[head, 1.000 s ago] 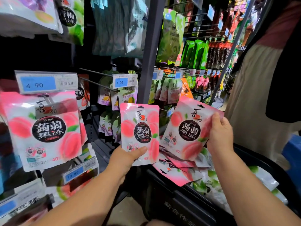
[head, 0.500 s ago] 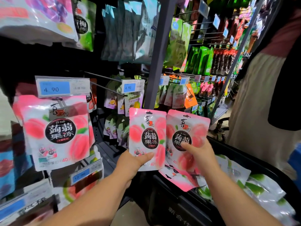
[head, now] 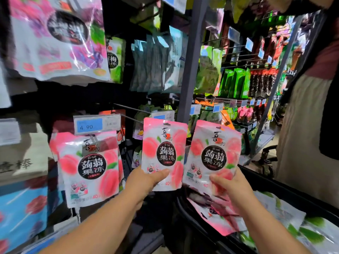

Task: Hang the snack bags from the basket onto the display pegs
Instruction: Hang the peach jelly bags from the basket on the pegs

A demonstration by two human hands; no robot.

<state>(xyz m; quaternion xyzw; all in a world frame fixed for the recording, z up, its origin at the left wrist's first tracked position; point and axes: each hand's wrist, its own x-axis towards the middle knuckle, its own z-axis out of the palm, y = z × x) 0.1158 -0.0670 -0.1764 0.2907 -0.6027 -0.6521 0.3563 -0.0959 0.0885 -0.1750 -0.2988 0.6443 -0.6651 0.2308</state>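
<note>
Gripped a glossy pink-and-white plastic peach snack bag (head: 165, 153) by its bottom edge in the left hand (head: 146, 180), thumb laid across the front and fingers curled behind. Pinched a second peach bag (head: 212, 154) of the same kind in the right hand (head: 229, 184), just beside the first at its 3 o'clock, with their edges close.

Held both upright in front of the shelving, up at 10 o'clock from the black plastic basket (head: 275, 189). Had more pink peach bags (head: 220, 217) lying flat in that basket, with white-and-green bags (head: 311, 233) at their 4 o'clock.

Faced a hanging peach bag (head: 89, 167) on a peg at 9 o'clock of the left hand, under a blue price tag (head: 97, 124) reading 4.90. Faced a grey metal post (head: 190, 61) at 12 o'clock, and a person in a beige apron (head: 302, 134) at 3 o'clock.
</note>
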